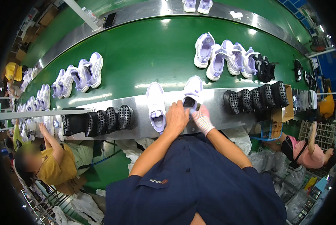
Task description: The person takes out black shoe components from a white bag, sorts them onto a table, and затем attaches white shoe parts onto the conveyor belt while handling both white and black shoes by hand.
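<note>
A white and lavender sneaker (193, 85) lies in front of me on the metal ledge, toe pointing away. Something dark (189, 102) fills its opening; its kind is hard to make out. At the heel's left side, my bare left hand (176, 117) has its fingers bent against the shoe. My right hand (202, 118), in a pink-striped glove, grips the heel from the right and is slightly blurred. Just left of my hands rests a matching sneaker (155, 101), its opening toward me, touched by neither hand.
Black studded shoe forms stand in rows to the left (112, 118) and right (256, 100) on the ledge. More sneakers (215, 60) and black shoes (265, 69) sit on the green belt (138, 56). A phone (109, 20) lies on the far rail. Co-workers (55, 161) are at both sides.
</note>
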`<state>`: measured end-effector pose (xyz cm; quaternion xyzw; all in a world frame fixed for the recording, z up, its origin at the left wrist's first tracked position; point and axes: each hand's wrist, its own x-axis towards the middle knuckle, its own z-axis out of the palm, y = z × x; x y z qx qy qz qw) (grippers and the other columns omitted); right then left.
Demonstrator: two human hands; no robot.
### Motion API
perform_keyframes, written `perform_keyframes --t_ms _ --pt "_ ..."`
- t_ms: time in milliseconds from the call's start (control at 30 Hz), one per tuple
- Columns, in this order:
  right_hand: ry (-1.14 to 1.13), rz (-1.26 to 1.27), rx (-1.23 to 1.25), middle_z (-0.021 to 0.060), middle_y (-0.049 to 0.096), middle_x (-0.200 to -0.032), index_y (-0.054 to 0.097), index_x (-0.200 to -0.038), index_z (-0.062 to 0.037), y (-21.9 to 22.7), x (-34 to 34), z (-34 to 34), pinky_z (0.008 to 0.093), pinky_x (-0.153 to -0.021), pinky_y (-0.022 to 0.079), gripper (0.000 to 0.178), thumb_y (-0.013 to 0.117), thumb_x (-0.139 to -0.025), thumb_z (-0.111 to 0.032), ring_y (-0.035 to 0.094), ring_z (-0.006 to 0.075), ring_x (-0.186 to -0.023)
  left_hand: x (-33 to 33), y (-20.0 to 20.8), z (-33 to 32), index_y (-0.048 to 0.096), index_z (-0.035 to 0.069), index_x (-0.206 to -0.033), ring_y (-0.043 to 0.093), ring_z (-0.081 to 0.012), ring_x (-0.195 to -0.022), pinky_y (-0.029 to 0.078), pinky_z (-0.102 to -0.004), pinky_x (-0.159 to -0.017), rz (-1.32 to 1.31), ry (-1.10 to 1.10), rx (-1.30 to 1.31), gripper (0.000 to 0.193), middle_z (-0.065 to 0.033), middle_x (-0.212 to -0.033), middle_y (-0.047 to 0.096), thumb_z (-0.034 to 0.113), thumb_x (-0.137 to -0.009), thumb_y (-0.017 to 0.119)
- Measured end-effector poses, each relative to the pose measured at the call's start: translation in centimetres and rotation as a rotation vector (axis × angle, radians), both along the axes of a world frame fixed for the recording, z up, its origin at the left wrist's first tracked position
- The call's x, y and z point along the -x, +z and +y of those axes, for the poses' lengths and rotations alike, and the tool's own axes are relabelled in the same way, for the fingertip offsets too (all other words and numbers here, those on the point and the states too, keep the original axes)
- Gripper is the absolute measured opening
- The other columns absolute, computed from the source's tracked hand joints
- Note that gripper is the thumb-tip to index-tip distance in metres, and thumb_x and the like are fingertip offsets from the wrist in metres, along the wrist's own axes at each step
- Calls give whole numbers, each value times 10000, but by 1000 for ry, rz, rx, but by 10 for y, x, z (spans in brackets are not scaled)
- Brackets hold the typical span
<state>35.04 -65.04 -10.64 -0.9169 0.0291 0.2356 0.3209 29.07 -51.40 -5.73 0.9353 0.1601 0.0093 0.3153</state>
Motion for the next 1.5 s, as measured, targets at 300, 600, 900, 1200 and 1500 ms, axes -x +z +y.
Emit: perform_keyframes --t_ms 300,600,900,1200,1500 --pt "181 -290 -460 201 706 -1056 695 -1119 -88 15 -45 -11 420 -878 550 305 678 -823 -19 679 373 -1025 -24 -34 0 674 11 -971 657 -440 -833 517 -527 -738 -164 125 13 213 -233 -925 666 217 -975 616" --pt "892 -736 -26 189 713 -1021 720 -1026 -78 38 -43 8 479 -957 508 319 701 -709 -110 634 385 -1157 -31 -44 13 668 -43 -835 639 -501 -747 494 -562 -724 -26 250 125 428 -287 -773 672 349 -991 598" --pt "174 87 -16 294 701 -1028 689 -1026 34 27 7 -34 492 -890 538 532 702 -840 -464 675 453 -1020 -4 15 -36 693 106 -1078 595 -304 -852 488 -433 -685 -381 -195 -211 283 -92 -909 565 40 -807 645" --pt "230 -39 -140 298 692 -903 683 -893 25 6 17 -28 521 -815 536 400 622 -913 -370 672 471 -899 -5 2 -3 703 73 -915 523 -274 -806 396 -409 -698 -361 -458 -504 164 -85 -828 495 138 -784 627" --pt "401 9 -16 251 719 -897 713 -914 -12 30 10 -22 513 -824 558 246 640 -870 -243 700 437 -909 -8 4 -19 666 11 -911 574 -326 -1016 472 -412 -819 -221 -577 -402 177 -124 -1091 610 95 -758 643"
